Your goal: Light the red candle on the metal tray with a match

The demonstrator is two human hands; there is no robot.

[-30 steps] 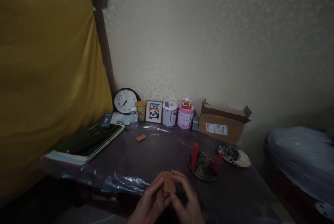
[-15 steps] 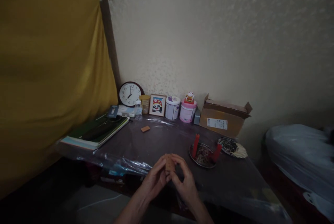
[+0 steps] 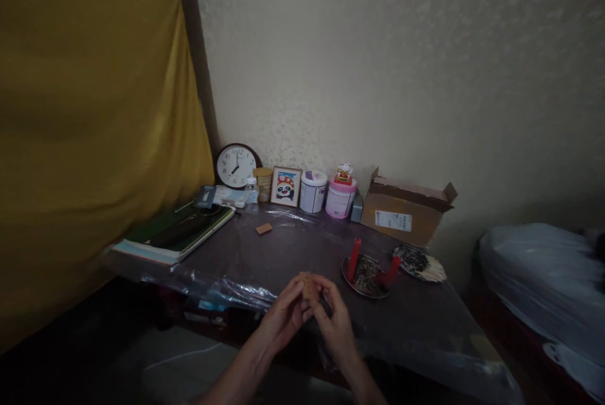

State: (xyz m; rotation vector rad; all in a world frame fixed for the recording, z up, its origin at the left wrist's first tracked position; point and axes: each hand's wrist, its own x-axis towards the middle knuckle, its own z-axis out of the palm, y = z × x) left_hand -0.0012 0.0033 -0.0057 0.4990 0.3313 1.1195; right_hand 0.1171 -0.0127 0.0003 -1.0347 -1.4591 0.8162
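Both hands meet over the near edge of a dark table (image 3: 293, 254) covered in clear plastic. My left hand (image 3: 282, 319) and my right hand (image 3: 334, 323) pinch a small orange-brown box (image 3: 309, 286), like a matchbox, between their fingertips. Just beyond them sits a round metal dish (image 3: 366, 276) with two red candles (image 3: 354, 259) standing at its edges. A second small brown box (image 3: 263, 228) lies flat farther back on the table.
Along the wall stand a clock (image 3: 235, 165), a framed panda picture (image 3: 285, 186), two tins (image 3: 313, 191), a figurine and an open cardboard box (image 3: 405, 214). Books (image 3: 174, 238) lie at the left, a plate of sticks (image 3: 418, 263) at the right. A yellow curtain (image 3: 89, 109) hangs left.
My hands have stayed together on the small box, turning it slightly. The view has shifted a little, so the table and hands sit higher and my forearms show more.
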